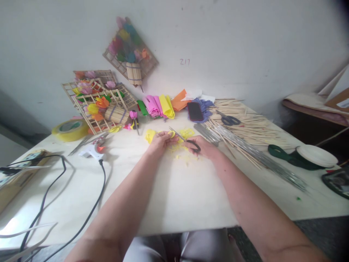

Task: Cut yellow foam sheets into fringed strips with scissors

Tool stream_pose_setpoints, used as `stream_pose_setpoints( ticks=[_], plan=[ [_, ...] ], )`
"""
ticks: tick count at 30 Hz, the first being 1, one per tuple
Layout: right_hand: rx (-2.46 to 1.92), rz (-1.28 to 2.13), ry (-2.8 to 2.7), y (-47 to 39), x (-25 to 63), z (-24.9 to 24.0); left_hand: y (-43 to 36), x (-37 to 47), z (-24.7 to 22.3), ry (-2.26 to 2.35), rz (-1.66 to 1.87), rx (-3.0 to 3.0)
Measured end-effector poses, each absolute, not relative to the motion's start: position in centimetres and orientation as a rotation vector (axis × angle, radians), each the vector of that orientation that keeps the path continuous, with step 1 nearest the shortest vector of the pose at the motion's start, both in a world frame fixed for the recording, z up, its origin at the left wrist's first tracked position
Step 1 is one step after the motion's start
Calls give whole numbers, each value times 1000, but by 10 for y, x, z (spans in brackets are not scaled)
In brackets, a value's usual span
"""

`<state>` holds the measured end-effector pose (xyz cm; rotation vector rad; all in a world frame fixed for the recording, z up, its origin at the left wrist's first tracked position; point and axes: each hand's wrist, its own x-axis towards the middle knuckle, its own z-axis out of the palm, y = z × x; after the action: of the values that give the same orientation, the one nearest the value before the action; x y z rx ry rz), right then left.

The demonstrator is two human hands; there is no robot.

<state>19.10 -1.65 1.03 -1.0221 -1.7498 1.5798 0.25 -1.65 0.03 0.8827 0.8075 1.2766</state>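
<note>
My right hand (198, 146) grips a pair of scissors (182, 137) with dark handles, its blades pointing up and left toward my other hand. Between the fingers of my left hand (161, 141) is a small piece of yellow paper (171, 134), right by the blade tips. More yellow cut pieces (150, 135) lie just left of that hand. Under and around the scissors, small yellow scraps (188, 133) are scattered on the white table (185, 196). Whether the blades touch the paper I cannot tell.
Rolls of coloured paper (167, 106), a phone (195, 111) and wooden sticks (253, 131) line the back. Metal wires (253, 154) and green tape (280, 153) lie right. At left are a corded glue gun (94, 151), yellow tape (69, 130) and flower-decorated stick frames (98, 105).
</note>
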Motion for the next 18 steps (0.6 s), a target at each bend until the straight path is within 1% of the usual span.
stream_pose_setpoints(
  ticks=[14, 18],
  plan=[
    [-1023, 1547, -1767, -10, 190, 6, -16, 3, 1, 834, 1293, 856],
    [-1040, 1483, -1767, -13, 191, 10, -16, 3, 1, 818, 1313, 837]
  ],
)
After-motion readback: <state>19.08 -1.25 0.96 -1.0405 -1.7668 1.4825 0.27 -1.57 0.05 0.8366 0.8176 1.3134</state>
